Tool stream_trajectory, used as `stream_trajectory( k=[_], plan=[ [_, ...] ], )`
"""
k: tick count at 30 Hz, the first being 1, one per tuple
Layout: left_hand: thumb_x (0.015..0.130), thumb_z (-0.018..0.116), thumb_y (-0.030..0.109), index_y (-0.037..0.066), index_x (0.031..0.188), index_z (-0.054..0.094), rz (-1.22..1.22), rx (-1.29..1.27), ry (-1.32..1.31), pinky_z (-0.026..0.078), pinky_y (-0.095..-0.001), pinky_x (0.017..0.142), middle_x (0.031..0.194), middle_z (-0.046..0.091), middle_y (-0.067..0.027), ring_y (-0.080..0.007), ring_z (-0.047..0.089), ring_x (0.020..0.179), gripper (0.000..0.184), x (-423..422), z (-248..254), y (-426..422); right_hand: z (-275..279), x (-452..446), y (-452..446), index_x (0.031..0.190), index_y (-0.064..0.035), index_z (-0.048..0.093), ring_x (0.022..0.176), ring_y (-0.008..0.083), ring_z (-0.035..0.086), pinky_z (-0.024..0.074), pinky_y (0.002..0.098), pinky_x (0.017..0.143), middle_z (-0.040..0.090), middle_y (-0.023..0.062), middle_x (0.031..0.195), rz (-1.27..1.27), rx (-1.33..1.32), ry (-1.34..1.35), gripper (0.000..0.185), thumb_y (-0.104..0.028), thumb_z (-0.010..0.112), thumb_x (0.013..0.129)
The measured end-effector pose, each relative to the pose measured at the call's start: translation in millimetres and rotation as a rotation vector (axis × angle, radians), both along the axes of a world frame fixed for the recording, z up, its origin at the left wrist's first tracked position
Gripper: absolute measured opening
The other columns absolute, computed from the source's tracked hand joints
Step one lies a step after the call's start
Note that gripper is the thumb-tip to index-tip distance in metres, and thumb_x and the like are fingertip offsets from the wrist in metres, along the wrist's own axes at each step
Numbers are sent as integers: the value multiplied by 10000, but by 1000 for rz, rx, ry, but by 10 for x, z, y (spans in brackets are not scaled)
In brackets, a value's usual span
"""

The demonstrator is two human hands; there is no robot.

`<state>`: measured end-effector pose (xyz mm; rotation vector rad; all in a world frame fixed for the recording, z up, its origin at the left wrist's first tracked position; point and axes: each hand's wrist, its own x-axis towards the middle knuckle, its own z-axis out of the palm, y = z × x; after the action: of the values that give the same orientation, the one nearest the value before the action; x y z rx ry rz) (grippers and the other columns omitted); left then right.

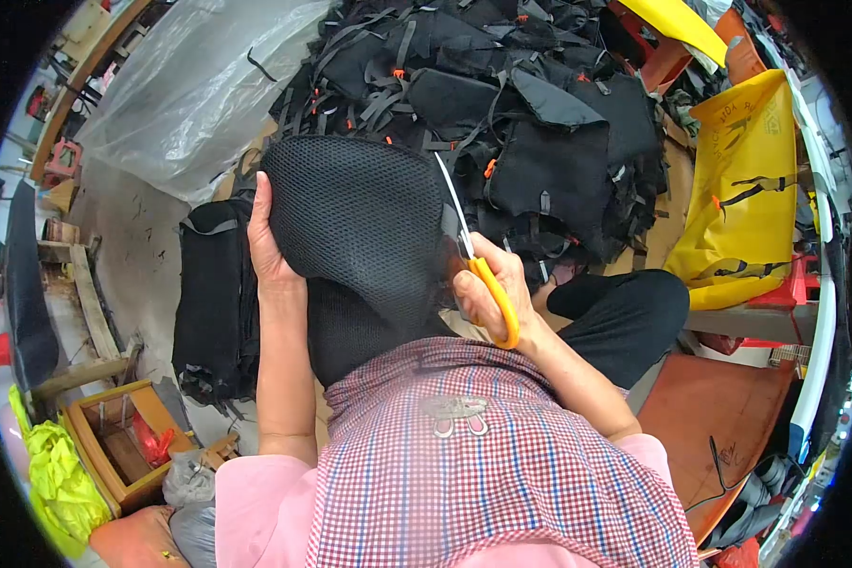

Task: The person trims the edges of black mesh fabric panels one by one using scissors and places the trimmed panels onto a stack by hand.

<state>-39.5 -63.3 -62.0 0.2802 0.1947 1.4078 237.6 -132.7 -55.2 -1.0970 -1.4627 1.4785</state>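
Note:
A black mesh-covered piece [355, 222] is held up in front of my body, its near end over my lap. My left hand [273, 232] grips its left edge, the fingers mostly hidden behind it. In my right hand [497, 289] are scissors with orange handles [498, 301], the thumb and fingers wrapped round them. Their metal blades point up and away, close to the piece's right edge. Whether the blades touch the piece I cannot tell.
A big heap of black pieces with straps [559, 170] lies ahead. A black stack [216, 303] stands at left, below clear plastic sheeting [199, 85]. Yellow sheet material [738, 208] hangs at right, above a brown board [715, 417]. A wooden drawer [114, 431] is at lower left.

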Motion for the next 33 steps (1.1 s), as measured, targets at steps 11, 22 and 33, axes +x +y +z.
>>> stream_trajectory(
  k=[11,22,33],
  plan=[
    [971,572,204,-13,1114,657,82,-84,134,558,-407,870,1125,681,-148,-270,673,984,273,29,48,-34,39,187,19,1139,-7,602,722,174,588,488,315,709,613,111,823,-12,272,-242,517,-346,771,788],
    [976,559,182,-24,1099,657,77,-71,220,585,-393,820,1102,684,-165,-269,686,956,260,86,91,-21,60,341,-62,1181,-20,600,742,183,598,493,319,728,625,118,855,11,157,-282,496,-327,727,813],
    [976,565,199,-10,1111,661,20,-112,202,556,-410,879,1125,680,-156,-273,671,995,267,80,59,-20,28,458,136,1319,-19,533,1130,290,598,452,393,965,610,176,1226,139,202,-178,764,-477,751,747]
  ],
)
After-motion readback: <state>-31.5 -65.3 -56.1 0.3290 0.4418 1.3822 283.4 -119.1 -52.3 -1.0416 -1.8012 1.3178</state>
